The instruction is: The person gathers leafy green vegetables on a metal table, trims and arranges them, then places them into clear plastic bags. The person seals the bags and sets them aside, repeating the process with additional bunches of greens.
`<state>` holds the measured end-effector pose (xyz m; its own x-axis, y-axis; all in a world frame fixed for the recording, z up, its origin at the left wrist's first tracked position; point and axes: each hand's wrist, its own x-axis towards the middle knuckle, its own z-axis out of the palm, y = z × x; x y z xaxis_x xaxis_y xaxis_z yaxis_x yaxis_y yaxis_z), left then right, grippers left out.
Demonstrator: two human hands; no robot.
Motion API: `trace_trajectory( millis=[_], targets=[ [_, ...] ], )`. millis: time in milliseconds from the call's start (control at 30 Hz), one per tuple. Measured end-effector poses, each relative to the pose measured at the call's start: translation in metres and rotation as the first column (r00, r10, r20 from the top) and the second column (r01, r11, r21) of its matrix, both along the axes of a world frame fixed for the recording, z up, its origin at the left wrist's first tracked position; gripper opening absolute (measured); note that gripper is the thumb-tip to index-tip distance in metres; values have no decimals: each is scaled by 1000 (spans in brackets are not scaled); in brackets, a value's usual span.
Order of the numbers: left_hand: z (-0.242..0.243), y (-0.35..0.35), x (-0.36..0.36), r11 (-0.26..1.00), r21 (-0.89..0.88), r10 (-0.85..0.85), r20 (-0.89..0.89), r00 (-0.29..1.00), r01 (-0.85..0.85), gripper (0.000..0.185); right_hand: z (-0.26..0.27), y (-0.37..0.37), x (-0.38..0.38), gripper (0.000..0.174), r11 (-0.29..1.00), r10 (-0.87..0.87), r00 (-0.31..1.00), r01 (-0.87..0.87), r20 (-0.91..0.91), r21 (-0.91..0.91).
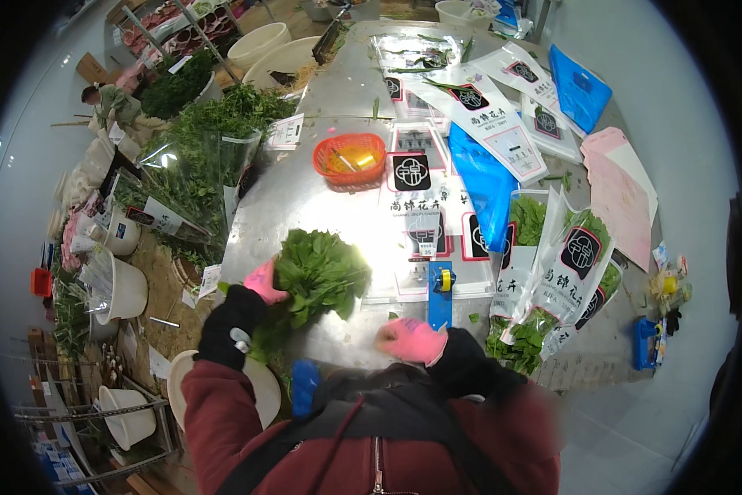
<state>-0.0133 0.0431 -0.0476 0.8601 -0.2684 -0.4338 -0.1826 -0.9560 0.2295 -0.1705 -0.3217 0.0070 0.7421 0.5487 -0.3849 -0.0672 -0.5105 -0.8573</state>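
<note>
My left hand point(265, 281), in a pink glove, grips a bunch of leafy green stems point(321, 272) near the front left of the metal table point(272, 192). The leaves fan out over the bright tabletop. My right hand point(411, 340), also pink-gloved, is over the table's front edge, and its fingers are blurred. Just behind it stands a blue tape dispenser point(440, 303) with a yellow roll. Flat printed plastic sleeves point(411, 201) are stacked beyond the dispenser. To the right lie wrapped bunches of greens point(569, 266) in printed sleeves.
An orange basket point(349, 161) sits mid-table. Blue plastic packs point(580, 90) and pink paper sheets point(618, 192) lie along the right side. Heaped greenery point(222, 130) borders the left edge. White buckets point(123, 291) stand beyond it. A person point(111, 102) is far left.
</note>
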Motion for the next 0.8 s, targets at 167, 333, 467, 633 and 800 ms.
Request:
trace_trajectory(
  millis=[167,333,467,633,800],
  targets=[
    [-33,-25,-48,975,-17,196,536,821,-221,86,-9,-18,112,30,968,-188,954,221,234,-122],
    [-43,-46,-133,803,-565,536,544,646,-190,48,-48,-12,264,24,888,-379,785,458,490,-47],
    [-44,-57,-191,519,-620,778,57,626,-589,39,-72,25,363,22,778,-27,673,479,739,-407],
    [-52,-40,-209,291,-645,850,-163,500,-706,36,-99,66,421,28,601,111,693,524,712,-604],
    [-66,-27,-198,136,-637,903,-236,360,-759,31,-120,57,439,28,617,-12,812,465,583,-635]
  ],
)
